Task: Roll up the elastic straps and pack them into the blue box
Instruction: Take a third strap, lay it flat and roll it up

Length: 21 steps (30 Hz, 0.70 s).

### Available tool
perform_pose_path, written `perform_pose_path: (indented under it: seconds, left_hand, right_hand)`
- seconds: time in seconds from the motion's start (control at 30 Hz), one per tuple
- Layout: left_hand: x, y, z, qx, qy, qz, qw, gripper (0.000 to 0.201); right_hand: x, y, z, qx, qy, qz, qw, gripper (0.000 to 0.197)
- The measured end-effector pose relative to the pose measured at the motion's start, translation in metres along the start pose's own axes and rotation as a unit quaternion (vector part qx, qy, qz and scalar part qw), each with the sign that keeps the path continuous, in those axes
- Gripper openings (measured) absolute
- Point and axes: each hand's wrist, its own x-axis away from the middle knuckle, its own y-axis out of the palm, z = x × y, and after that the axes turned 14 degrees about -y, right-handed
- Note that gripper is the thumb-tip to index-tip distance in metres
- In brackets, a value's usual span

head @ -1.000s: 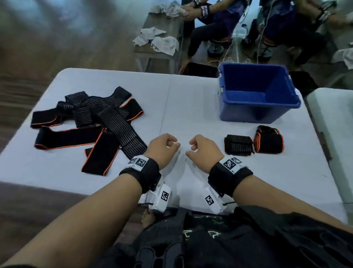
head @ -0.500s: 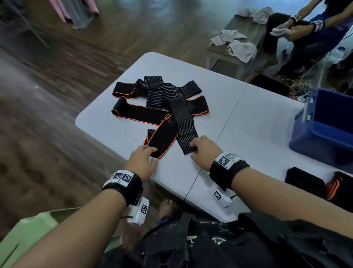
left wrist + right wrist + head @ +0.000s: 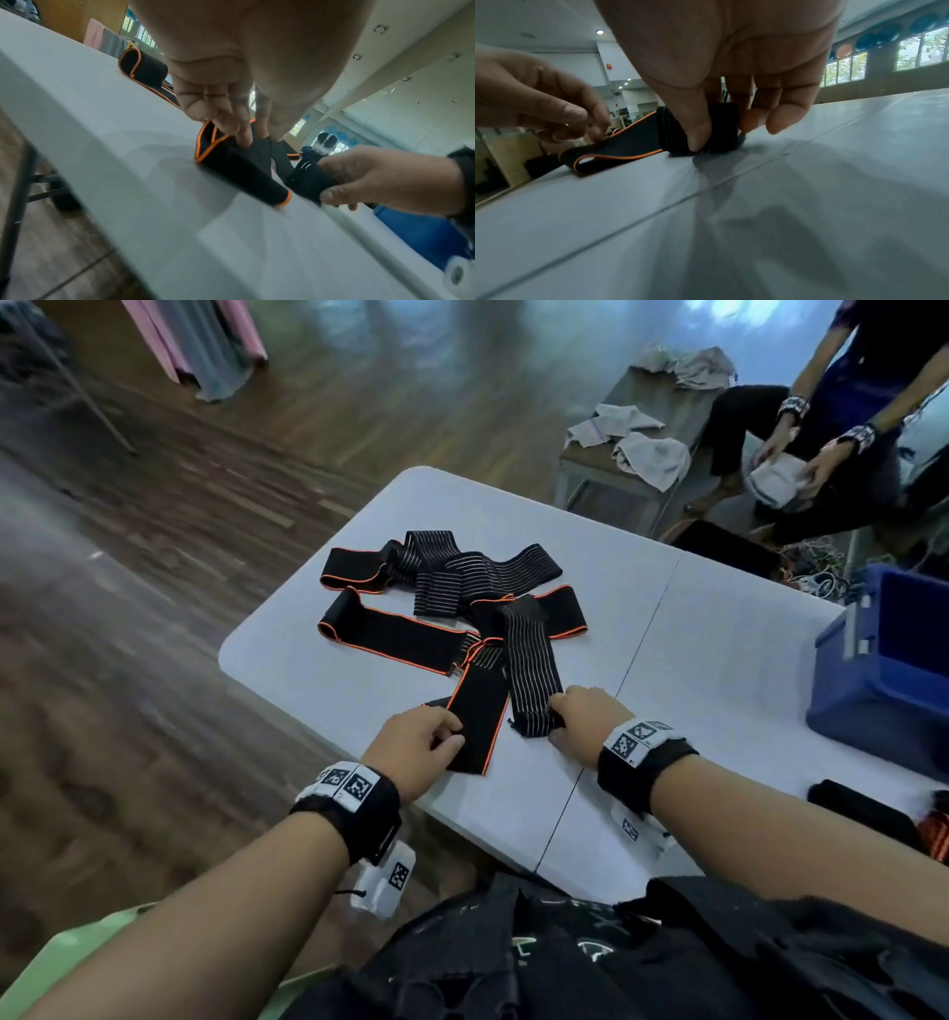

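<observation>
Head view: both hands work at the near end of a pile of straps point(image 3: 452, 603) on the table point(image 3: 719, 649). The right hand point(image 3: 585, 726) pinches the near end of the striped strap point(image 3: 531, 660), thumb under and fingers over, as the right wrist view shows. The left hand point(image 3: 411, 747) has its fingers curled onto the near end of the orange-edged strap point(image 3: 475, 716), which lies just beside the striped one; whether it grips or only presses cannot be told for certain. The long axis of the striped strap runs away from the person, from the right hand back into the pile, where it crosses other straps. A roll would therefore travel forward along that axis, and the right hand is the nearer one to begin it. The box point(image 3: 883, 680) stands well apart on the right, with two rolled straps point(image 3: 873, 814) near it at the table's near edge.
</observation>
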Motion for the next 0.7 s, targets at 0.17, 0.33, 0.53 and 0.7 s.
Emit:
perform_pose_path:
  seconds: [0.17,0.33,0.53,0.7]
  left_hand:
    - [-0.051,-0.023,0.013,0.069,0.021,0.043,0.996,0.01]
    - [-0.13,-0.04,0.024,0.049,-0.002,0.077,0.996,0.023]
    - [-0.186,-0.041,0.043,-0.025,-0.08,0.09,0.992,0.053]
    - [-0.207,-0.037,0.041,0.005,-0.077,0.074,0.994,0.048]
  right_hand:
    - [0.01,-0.029,0.002,-0.115,0.052,0.107,0.986,0.014]
    - [0.019,-0.057,0.001,-0.187,0.088,0.185,0.961,0.018]
    - [0.025,-0.065,-0.003,-0.195,0.087,0.228,0.95,0.031]
    - [0.029,-0.06,0.002,-0.229,0.116,0.252,0.933,0.033]
